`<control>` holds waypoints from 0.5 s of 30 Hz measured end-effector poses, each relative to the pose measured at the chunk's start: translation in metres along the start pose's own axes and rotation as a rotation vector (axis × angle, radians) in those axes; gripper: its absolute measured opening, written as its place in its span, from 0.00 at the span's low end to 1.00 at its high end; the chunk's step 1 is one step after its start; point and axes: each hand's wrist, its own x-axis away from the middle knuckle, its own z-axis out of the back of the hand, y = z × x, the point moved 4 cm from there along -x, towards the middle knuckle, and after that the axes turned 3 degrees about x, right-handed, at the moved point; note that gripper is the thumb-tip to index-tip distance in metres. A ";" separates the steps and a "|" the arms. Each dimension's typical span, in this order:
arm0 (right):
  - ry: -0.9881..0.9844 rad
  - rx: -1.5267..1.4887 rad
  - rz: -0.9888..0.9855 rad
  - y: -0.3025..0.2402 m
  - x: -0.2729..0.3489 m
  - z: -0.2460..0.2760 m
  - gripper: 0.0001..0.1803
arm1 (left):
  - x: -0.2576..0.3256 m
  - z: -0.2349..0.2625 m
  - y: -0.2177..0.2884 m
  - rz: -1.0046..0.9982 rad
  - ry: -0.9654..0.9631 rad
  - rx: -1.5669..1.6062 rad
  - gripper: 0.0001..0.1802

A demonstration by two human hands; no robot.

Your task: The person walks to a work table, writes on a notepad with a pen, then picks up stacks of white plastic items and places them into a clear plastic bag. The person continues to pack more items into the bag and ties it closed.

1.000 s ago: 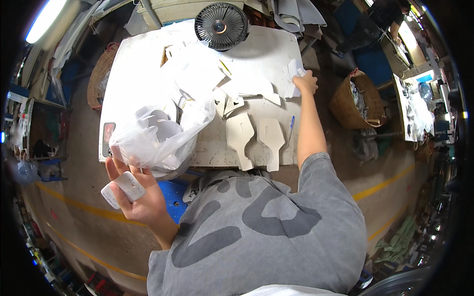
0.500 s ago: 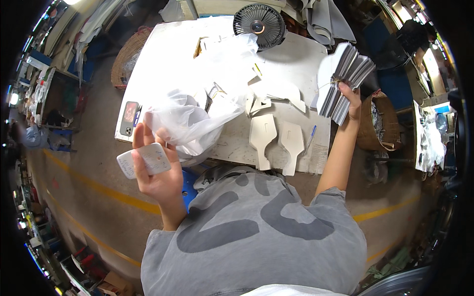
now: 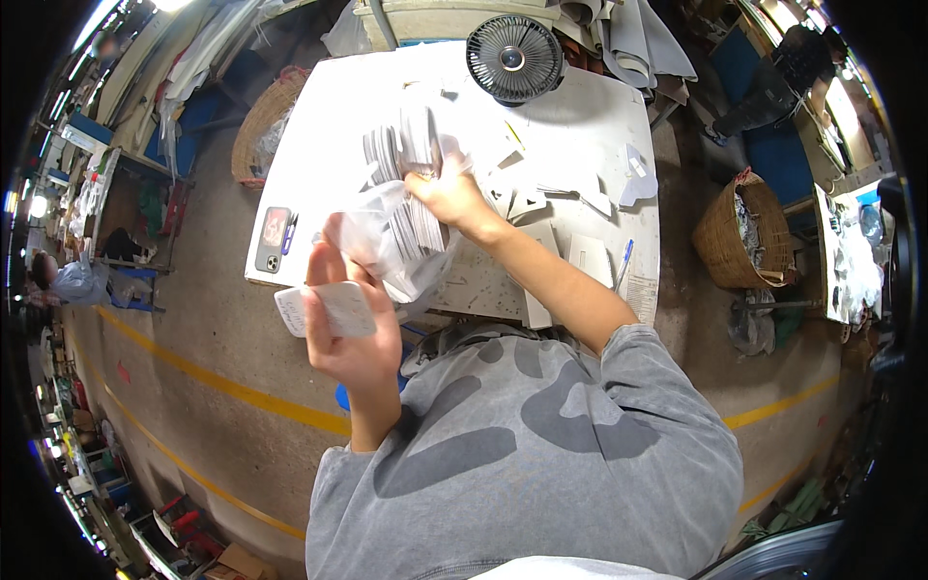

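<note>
My left hand [image 3: 360, 340] grips a white card [image 3: 333, 311] with rounded corners and handwriting on it, held under the thumb. The fingertips touch the near edge of a clear plastic bag [image 3: 365, 215]. My right hand [image 3: 456, 200] is wrapped around a tied bundle of thin cut pieces [image 3: 416, 229], grey-white and stacked on edge, at the bag's mouth. The bag hides part of the bundle. Under my right forearm lie two flat beige cut-out shapes [image 3: 589, 253], partly covered.
A black fan [image 3: 512, 60] stands at the table's [image 3: 333, 92] far edge. On the left lies a phone [image 3: 275, 238]; on the right, a blue pen [image 3: 625, 259] and a loose white piece [image 3: 637, 176]. Wicker baskets [image 3: 742, 232] flank the table. Another person [image 3: 788, 82] is at far right.
My right hand has carried the bundle from the table's right side leftward to the bag. The loose white piece at right is now uncovered. My left hand still holds the card.
</note>
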 end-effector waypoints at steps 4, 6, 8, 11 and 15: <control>0.191 0.410 0.037 0.013 -0.027 -0.006 0.39 | -0.015 0.002 0.017 -0.045 0.050 0.132 0.26; -0.120 0.338 0.046 -0.012 -0.033 0.009 0.34 | -0.020 0.003 0.021 -0.037 0.040 0.152 0.26; -0.275 0.290 0.063 -0.013 -0.048 0.012 0.29 | -0.025 -0.003 0.017 -0.006 0.013 0.164 0.27; -0.301 0.258 0.048 0.001 -0.071 0.003 0.31 | -0.028 -0.012 0.009 0.047 -0.070 0.104 0.29; -0.095 0.245 0.042 0.011 -0.077 -0.014 0.34 | -0.030 -0.013 0.007 0.072 -0.160 -0.023 0.27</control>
